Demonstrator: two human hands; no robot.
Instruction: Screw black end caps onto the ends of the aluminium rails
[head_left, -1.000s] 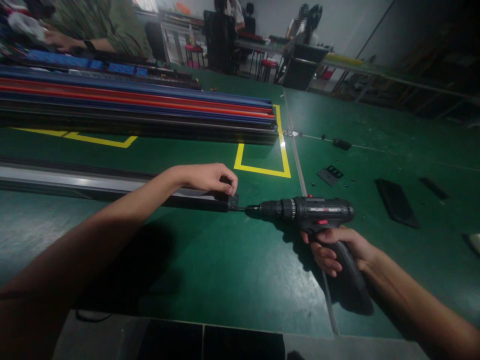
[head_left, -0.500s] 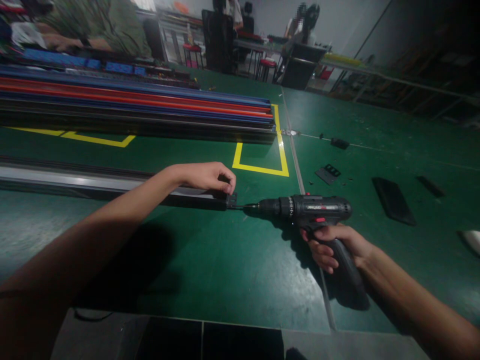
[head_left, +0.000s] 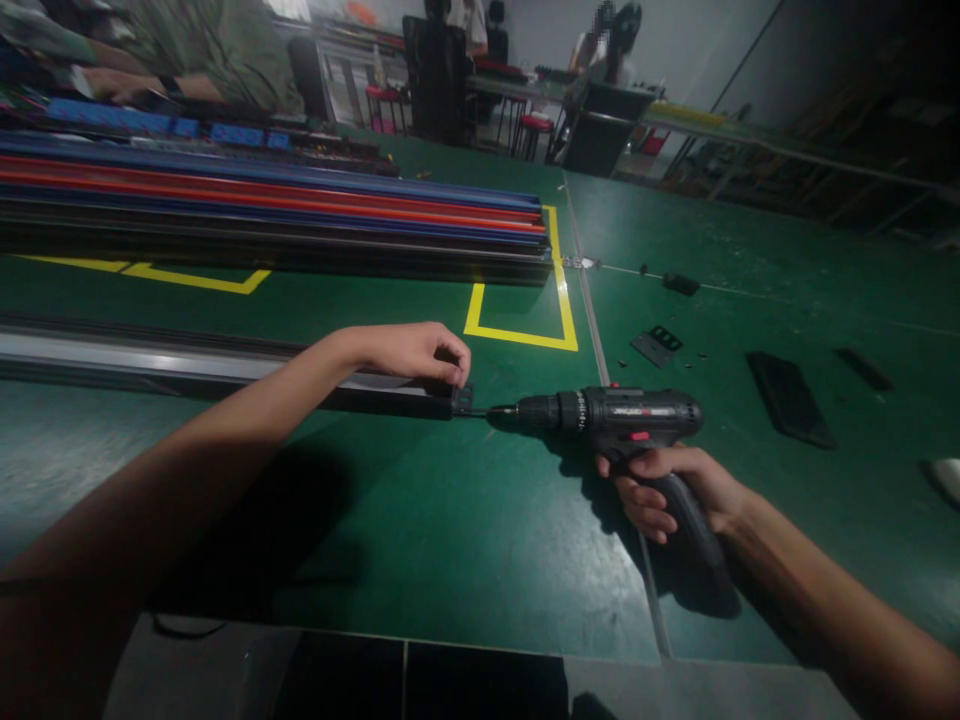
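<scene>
My right hand (head_left: 660, 490) grips the handle of a black cordless drill (head_left: 637, 412), which lies level and points left. Its thin bit meets a small black end cap (head_left: 463, 400) at the right end of a long metal profile (head_left: 187, 368). My left hand (head_left: 420, 352) rests over that end, fingers curled, thumb and fingertips pressed down on the end cap. Whether a screw sits at the bit's tip is too small to make out. The left forearm crosses over the profile and hides part of it.
Behind lies a bundle of long blue, red and black profiles (head_left: 300, 215) beside yellow tape marks (head_left: 525, 340). On the right are a slotted black plate (head_left: 656, 345), a dark phone-like slab (head_left: 789, 400) and small bits. A co-worker's hands (head_left: 124, 85) show at the upper left.
Both hands, the drill and the profile stay nearly in place; the picture shifts very slightly. At the upper left, the co-worker's arm and hands have moved a little.
</scene>
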